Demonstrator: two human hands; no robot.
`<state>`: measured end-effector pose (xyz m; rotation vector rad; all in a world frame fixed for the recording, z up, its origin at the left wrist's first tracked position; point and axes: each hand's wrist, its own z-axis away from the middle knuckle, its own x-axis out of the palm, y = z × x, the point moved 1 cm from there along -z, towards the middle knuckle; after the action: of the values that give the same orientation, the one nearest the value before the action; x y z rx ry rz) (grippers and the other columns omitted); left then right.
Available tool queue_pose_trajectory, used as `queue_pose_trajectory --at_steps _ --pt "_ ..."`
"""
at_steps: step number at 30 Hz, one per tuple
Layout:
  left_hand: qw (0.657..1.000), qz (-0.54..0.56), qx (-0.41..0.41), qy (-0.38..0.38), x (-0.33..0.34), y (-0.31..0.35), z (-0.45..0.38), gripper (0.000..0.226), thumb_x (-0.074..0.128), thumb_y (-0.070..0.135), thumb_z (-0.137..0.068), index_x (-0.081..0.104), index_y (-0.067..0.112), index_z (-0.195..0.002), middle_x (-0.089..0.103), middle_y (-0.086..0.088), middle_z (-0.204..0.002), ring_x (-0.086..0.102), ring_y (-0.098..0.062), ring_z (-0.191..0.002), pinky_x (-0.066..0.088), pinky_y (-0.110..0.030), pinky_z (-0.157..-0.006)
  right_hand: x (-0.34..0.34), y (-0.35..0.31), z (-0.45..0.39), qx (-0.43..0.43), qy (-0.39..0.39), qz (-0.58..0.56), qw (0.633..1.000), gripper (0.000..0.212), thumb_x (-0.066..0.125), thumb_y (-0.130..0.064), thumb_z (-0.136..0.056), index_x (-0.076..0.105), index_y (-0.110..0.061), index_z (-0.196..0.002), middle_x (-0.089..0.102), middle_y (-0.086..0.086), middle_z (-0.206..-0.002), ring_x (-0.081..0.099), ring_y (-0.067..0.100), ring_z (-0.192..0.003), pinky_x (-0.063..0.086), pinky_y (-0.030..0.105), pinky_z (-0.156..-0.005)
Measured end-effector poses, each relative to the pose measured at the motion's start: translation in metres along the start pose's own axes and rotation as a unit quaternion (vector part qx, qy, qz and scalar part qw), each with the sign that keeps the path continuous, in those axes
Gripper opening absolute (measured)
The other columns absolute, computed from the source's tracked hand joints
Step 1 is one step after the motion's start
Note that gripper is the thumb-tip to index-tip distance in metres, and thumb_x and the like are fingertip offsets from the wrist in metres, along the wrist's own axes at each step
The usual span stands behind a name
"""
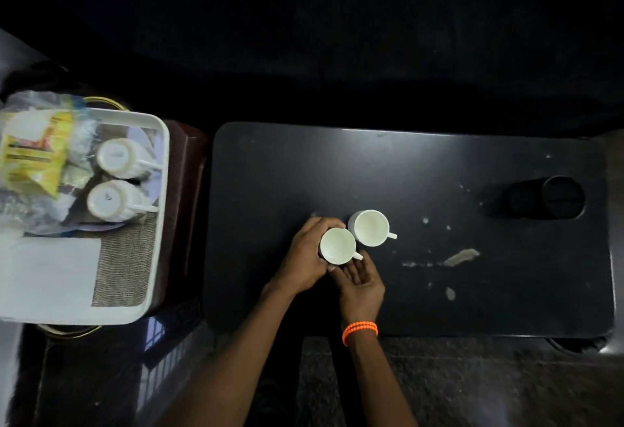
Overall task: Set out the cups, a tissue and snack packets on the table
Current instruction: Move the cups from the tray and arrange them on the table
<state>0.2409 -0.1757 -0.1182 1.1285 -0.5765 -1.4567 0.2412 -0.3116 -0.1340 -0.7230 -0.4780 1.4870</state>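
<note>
Two white cups stand upright on the black table (405, 291). My left hand (307, 257) is wrapped around the nearer cup (337, 246). Under that cup's handle, my right hand (359, 279) lies palm up with fingers apart, touching the cup. The second cup (369, 227) stands free just behind and to the right. On the left, a white tray (162, 190) holds two more cups upside down (116, 158) (108, 200), yellow snack packets (32, 163) in clear plastic, and a white tissue (47, 274).
A black round cup holder recess (553, 197) sits at the table's right end. Pale scuffs and a scrap (461, 257) mark the tabletop right of the cups. The tray rests on a dark stand left of the table.
</note>
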Motion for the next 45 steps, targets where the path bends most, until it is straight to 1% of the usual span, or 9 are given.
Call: queue_pose_trajectory --at_steps 7,16,20,24,28,34,37,41,45 --pt "0.999 -0.003 0.007 0.033 0.018 0.008 -0.008 0.077 0.077 -0.004 -0.056 0.063 0.025 -0.126 0.058 0.010 -0.126 0.060 -0.007 -0.115 0.046 -0.016 -0.099 -0.010 -0.009 -0.014 -0.019 0.010 0.006 1.000 0.076 0.080 0.017 -0.074 0.055 -0.006 -0.141 0.075 0.006 -0.116 0.073 0.017 -0.110 0.060 0.019 -0.086" --pt "0.996 -0.031 -0.043 0.075 -0.013 -0.007 0.015 0.085 0.060 -0.019 -0.070 0.058 0.020 -0.146 0.052 0.000 -0.146 0.050 -0.012 -0.139 0.036 -0.018 -0.119 0.014 -0.002 0.018 0.062 0.116 0.134 0.982 0.038 0.084 -0.009 -0.080 0.068 -0.006 -0.114 0.077 0.010 -0.092 0.073 0.021 -0.079 0.059 0.035 -0.086" --pt "0.973 -0.014 -0.048 0.225 -0.075 -0.019 0.039 0.059 0.066 -0.015 -0.080 0.069 0.017 -0.130 0.064 -0.004 -0.127 0.066 -0.016 -0.112 0.062 -0.041 -0.088 0.066 -0.011 0.048 0.022 0.032 0.180 0.983 0.018 0.077 -0.011 -0.086 0.069 -0.008 -0.102 0.077 0.012 -0.083 0.075 0.032 -0.084 0.059 0.043 -0.090" --pt "0.891 -0.072 -0.089 0.440 -0.150 -0.027 0.066 0.039 0.070 0.000 -0.082 0.072 0.014 -0.119 0.067 -0.007 -0.097 0.064 -0.022 -0.082 0.059 -0.046 -0.077 0.137 -0.022 0.078 -0.081 -0.160 0.234 0.956 0.017 0.077 -0.010 -0.087 0.072 -0.007 -0.103 0.073 0.010 -0.077 0.068 0.003 -0.066 0.052 0.012 -0.069" --pt "0.794 -0.069 -0.174 0.578 -0.215 -0.040 0.084 0.050 0.075 0.022 -0.080 0.064 0.010 -0.128 0.061 -0.019 -0.119 0.058 -0.036 -0.113 0.048 -0.042 -0.096 0.211 -0.031 0.110 -0.165 -0.323 0.279 0.889 0.025 0.076 -0.015 -0.086 0.073 -0.015 -0.111 0.066 -0.004 -0.071 0.059 -0.005 -0.063 0.049 0.010 -0.071" --pt "0.838 0.099 -0.262 0.468 -0.268 -0.055 0.081 0.044 0.060 0.049 -0.097 0.070 0.016 -0.125 0.071 -0.013 -0.126 0.064 -0.033 -0.121 0.052 -0.041 -0.103 0.278 -0.033 0.128 -0.181 -0.398 0.345 0.831 0.052 0.066 -0.030 -0.092 0.057 -0.020 -0.143 0.077 0.010 -0.110 0.070 0.026 -0.109 0.054 0.036 -0.100" --pt "0.785 0.256 -0.303 0.476 -0.278 -0.056 0.085 0.055 0.065 0.062 -0.090 0.074 0.014 -0.116 0.075 -0.012 -0.117 0.072 -0.031 -0.110 0.062 -0.052 -0.092 0.282 -0.031 0.127 -0.151 -0.381 0.324 0.853 0.043 0.067 -0.042 -0.092 0.066 -0.023 -0.131 0.078 0.012 -0.109 0.072 0.033 -0.107 0.057 0.044 -0.099" --pt "0.722 0.476 -0.253 0.434 -0.276 -0.065 0.095 0.035 0.076 0.030 -0.093 0.073 0.012 -0.122 0.076 -0.012 -0.119 0.074 -0.028 -0.109 0.065 -0.044 -0.080 0.271 -0.036 0.124 -0.135 -0.375 0.231 0.888 0.012 0.067 -0.040 -0.095 0.069 -0.029 -0.095 0.076 0.012 -0.091 0.075 0.030 -0.087 0.063 0.051 -0.080" --pt "0.735 0.589 -0.160 0.296 -0.261 -0.064 0.103 0.025 0.067 0.014 -0.096 0.072 0.006 -0.119 0.074 -0.015 -0.126 0.073 -0.023 -0.111 0.062 -0.039 -0.094 0.247 -0.060 0.102 -0.112 -0.454 0.166 0.868 0.018 0.071 -0.019 -0.095 0.061 -0.024 -0.109 0.071 0.007 -0.086 0.070 0.017 -0.080 0.062 0.039 -0.070"
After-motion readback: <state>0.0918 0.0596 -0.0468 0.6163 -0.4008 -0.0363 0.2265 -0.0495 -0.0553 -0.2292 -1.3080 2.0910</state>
